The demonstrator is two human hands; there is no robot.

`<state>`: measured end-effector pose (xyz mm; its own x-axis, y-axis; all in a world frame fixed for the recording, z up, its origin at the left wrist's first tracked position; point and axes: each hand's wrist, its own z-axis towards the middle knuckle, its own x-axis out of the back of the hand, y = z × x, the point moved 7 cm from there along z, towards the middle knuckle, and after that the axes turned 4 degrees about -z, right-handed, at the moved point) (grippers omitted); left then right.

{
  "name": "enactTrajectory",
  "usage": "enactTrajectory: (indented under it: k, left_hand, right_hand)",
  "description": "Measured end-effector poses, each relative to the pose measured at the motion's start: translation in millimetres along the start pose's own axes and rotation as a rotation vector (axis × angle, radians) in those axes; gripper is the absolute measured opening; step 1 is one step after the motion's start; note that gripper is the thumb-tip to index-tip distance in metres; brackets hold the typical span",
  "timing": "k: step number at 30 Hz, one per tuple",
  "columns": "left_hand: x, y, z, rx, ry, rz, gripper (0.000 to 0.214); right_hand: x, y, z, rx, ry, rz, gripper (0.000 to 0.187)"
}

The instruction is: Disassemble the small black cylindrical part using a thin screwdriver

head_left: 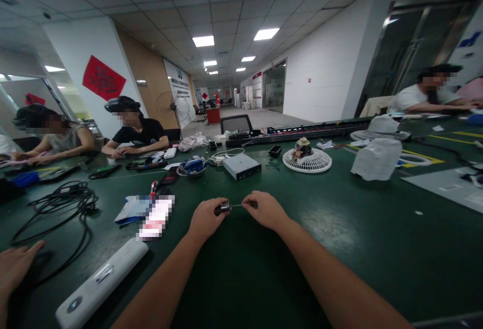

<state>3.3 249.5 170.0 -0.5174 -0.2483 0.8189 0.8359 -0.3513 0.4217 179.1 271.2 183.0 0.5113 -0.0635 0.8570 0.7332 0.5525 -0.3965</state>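
Above the green tabletop, my left hand [207,218] is closed round a small dark cylinder [225,207] with a shiny metal end. A thin metal rod [236,205] runs from that end across to my right hand [264,209]. The fingertips of my right hand are pinched together at the rod's far end. My fingers hide part of both pieces, so I cannot tell exactly what they are. The two hands are a short gap apart, joined only by the rod.
A white elongated device [109,281], a blue-white packet [134,209] and black cables [71,208] lie left, beside another person's hand [18,268]. Ahead are a grey metal box [242,167] and a white fan grille [307,160]. White housings [377,159] stand right. Co-workers sit around the table.
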Motion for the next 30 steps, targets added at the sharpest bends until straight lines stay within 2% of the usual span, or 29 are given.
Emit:
enactTrajectory:
  k: [6, 10, 16, 19, 25, 30]
  left_hand:
    - [-1.7, 2.8, -1.2, 0.002, -0.031, 0.008, 0.035]
    - [-0.6, 6.8, -1.9, -0.011, -0.028, -0.005, 0.033]
    - [-1.6, 6.6, -1.9, -0.020, -0.031, 0.015, 0.038]
    - [-3.2, 5.8, -1.9, -0.002, -0.053, 0.012, 0.037]
    - [-6.1, 7.2, -0.3, 0.015, -0.074, 0.008, 0.029]
    - [-8.6, 4.0, -1.2, 0.042, -0.070, 0.028, 0.042]
  right_hand:
    - [1.6, -5.4, -0.7, -0.055, 0.013, -0.092, 0.020]
    - [4.1, -7.9, -2.0, -0.010, -0.002, -0.063, 0.019]
    - [5.4, -4.9, -3.1, -0.058, 0.022, -0.103, 0.020]
    - [3.6, -9.8, -3.3, -0.026, 0.002, -0.104, 0.018]
    - [7.1, -9.8, -3.8, -0.053, 0.018, -0.076, 0.018]
    - [6.1, -13.0, -5.2, -0.041, -0.005, -0.099, 0.016]
